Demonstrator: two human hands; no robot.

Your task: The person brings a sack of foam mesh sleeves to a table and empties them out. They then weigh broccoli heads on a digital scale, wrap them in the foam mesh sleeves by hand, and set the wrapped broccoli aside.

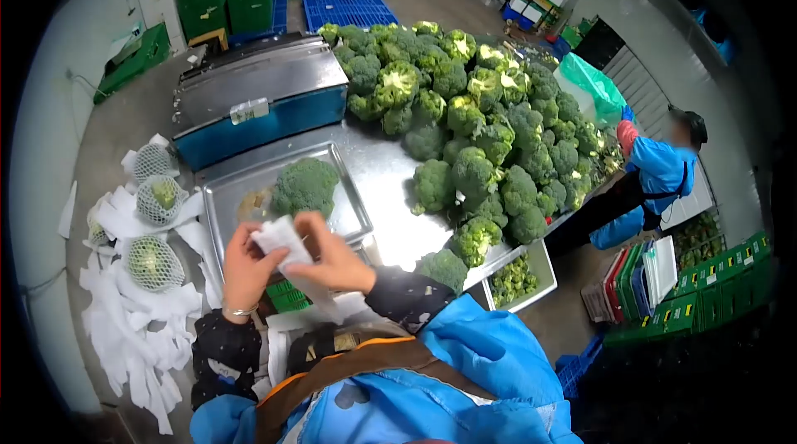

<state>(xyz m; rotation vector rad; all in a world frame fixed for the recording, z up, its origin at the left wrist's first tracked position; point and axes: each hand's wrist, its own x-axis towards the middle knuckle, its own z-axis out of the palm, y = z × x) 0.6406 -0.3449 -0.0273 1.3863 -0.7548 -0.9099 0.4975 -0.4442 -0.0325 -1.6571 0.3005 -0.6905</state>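
Left hand (pixel 248 261) and right hand (pixel 339 261): white strip (pixel 283 241) gripped | netted heads (pixel 155 263): at least three seen | broccoli pile (pixel 475 174): apparently unnetted

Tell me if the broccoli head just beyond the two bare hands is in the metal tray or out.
In. The broccoli head sits inside the raised rim of the metal tray, bare metal showing beside it.

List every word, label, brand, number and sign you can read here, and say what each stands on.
No text can be read with certainty.
White label on the blue-sided metal unit: too small and blurred to read.
Yellow-and-dark marks on the stacked green crates at the right: too small to read.
Pale patch on the left sleeve: cannot tell whether it bears text.
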